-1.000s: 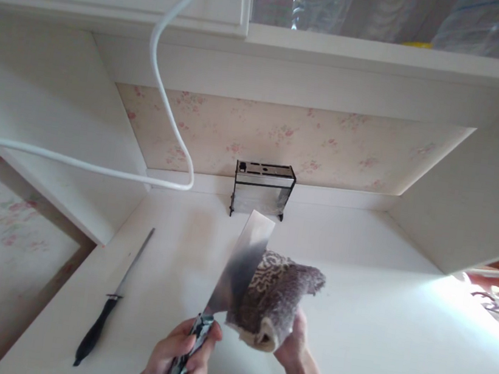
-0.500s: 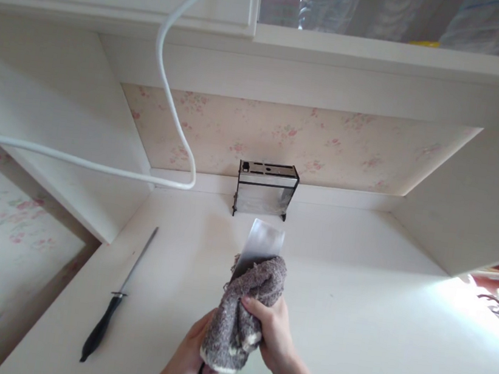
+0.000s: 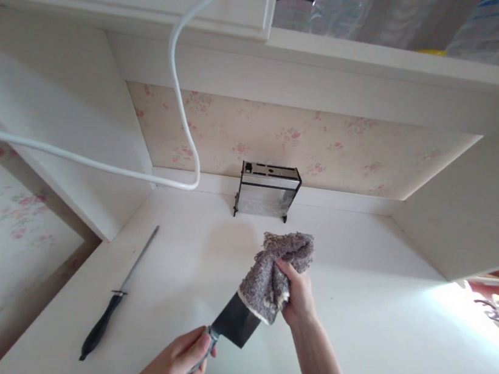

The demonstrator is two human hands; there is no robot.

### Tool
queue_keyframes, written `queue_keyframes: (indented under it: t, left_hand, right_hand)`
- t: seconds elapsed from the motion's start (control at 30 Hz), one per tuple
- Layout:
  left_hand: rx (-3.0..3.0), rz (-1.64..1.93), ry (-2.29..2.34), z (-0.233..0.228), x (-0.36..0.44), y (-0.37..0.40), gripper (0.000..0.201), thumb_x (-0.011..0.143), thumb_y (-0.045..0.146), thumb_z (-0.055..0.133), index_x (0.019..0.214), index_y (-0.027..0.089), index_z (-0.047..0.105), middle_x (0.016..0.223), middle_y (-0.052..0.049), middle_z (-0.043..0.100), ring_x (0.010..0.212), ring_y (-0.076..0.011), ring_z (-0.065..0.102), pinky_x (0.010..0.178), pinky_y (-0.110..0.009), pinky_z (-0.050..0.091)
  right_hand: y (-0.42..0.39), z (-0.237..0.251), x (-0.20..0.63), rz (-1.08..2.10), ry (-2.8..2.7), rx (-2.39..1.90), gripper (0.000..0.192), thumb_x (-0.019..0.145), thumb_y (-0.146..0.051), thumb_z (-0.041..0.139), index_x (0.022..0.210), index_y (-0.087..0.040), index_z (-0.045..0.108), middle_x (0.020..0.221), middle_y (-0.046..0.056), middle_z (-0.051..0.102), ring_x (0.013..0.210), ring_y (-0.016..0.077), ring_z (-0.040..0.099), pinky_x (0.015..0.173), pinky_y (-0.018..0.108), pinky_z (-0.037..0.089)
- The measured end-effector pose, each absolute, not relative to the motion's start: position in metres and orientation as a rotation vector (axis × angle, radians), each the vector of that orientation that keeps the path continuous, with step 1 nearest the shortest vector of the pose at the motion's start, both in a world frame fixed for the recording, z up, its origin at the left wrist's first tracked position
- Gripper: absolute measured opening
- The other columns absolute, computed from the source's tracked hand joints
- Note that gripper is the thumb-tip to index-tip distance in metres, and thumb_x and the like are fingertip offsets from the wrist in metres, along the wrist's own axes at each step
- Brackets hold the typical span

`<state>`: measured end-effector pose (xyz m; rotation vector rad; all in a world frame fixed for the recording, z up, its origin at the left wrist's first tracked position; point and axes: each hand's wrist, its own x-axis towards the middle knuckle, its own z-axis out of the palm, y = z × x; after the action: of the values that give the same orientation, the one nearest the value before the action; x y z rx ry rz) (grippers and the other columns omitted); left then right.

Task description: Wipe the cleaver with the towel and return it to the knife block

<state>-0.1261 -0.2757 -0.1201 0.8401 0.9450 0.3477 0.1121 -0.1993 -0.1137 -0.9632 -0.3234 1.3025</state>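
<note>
- White counter (image 3: 373,326) fills the lower view, set in a recess backed by floral wallpaper (image 3: 329,142); daylight falls on its right end.
- Far left: white cable (image 3: 96,162) runs along the side panel, loops at the back corner and climbs out of view.
- Left on counter: honing steel (image 3: 118,295) with black handle lies flat, tip toward the back wall, well apart from both hands. Position matches the earlier frames.
- Left hand (image 3: 177,364): fingers clenched around the handle of the cleaver (image 3: 236,323), blade raised off the counter and pointing up and to the right.
- Change noted: half a second ago the cloth sat low, near the handle, with the bare blade tip showing above it. Now the grey cloth (image 3: 278,267) has moved to the far end; the lower blade is bare and dark, and the tip is covered.
- Right hand (image 3: 297,294): fingers grasping the bunched cloth, pinching it over the outer part of the blade.
- Judgement: one wiping stroke has run from heel to tip, so the blade is likely near the end of this pass.
- Behind, at the back wall: metal knife block (image 3: 268,191), slots on top, standing apart from the cloth.
- Above right: shelf (image 3: 409,58) with plastic bottles (image 3: 342,6).
</note>
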Motion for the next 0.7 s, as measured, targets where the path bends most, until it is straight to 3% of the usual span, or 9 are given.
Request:
queue_keyframes:
  t: [0.23, 0.37, 0.5, 0.63, 0.7]
  left_hand:
    - [1.182, 0.496, 1.005, -0.102, -0.155, -0.269, 0.043, 0.088, 0.059, 0.046, 0.082, 0.017, 0.049, 0.073, 0.002, 0.052, 0.038, -0.0008, 0.035, 0.040, -0.019, 0.025]
    - [1.268, 0.611, 1.141, -0.085, -0.151, -0.258, 0.039, 0.087, 0.056, 0.050, 0.096, 0.018, 0.052, 0.075, 0.000, 0.058, 0.048, -0.0089, 0.053, 0.049, -0.021, 0.039]
    - [1.605, 0.619, 1.449, -0.083, -0.127, -0.243, 0.030, 0.088, 0.049, 0.050, 0.099, 0.022, 0.055, 0.066, 0.002, 0.059, 0.056, -0.0143, 0.058, 0.053, -0.023, 0.040]
    - [1.949, 0.558, 1.508, -0.098, -0.098, -0.236, 0.025, 0.082, 0.030, 0.055, 0.106, 0.024, 0.059, 0.089, -0.004, 0.070, 0.076, -0.0197, 0.066, 0.064, -0.025, 0.042]
    - [1.983, 0.522, 1.494, -0.107, -0.088, -0.239, 0.027, 0.077, 0.023, 0.058, 0.104, 0.023, 0.063, 0.088, -0.006, 0.072, 0.074, -0.0211, 0.067, 0.064, -0.026, 0.044]
  right_hand:
    - [-0.183, -0.116, 0.155, 1.270, -0.200, -0.810, 0.035, 0.066, -0.028, 0.078, 0.098, -0.019, 0.068, 0.095, 0.004, 0.075, 0.081, 0.0214, 0.071, 0.074, 0.032, 0.059]
    - [-0.204, -0.135, 0.160, 1.332, -0.180, -0.796, 0.023, 0.067, -0.040, 0.074, 0.081, -0.022, 0.070, 0.081, 0.003, 0.075, 0.083, 0.0248, 0.071, 0.078, 0.039, 0.058]
    - [-0.229, -0.141, 0.124, 1.508, -0.230, -0.862, 0.023, 0.058, -0.038, 0.078, 0.067, -0.020, 0.068, 0.066, 0.005, 0.071, 0.074, 0.0276, 0.070, 0.073, 0.041, 0.057]
    - [-0.234, -0.125, 0.074, 1.603, -0.277, -0.769, 0.028, 0.051, -0.025, 0.083, 0.073, -0.017, 0.068, 0.071, 0.005, 0.072, 0.073, 0.0251, 0.069, 0.070, 0.036, 0.056]
    - [-0.230, -0.117, 0.056, 1.591, -0.271, -0.748, 0.033, 0.055, -0.021, 0.081, 0.085, -0.017, 0.067, 0.079, 0.005, 0.073, 0.075, 0.0242, 0.069, 0.071, 0.035, 0.056]
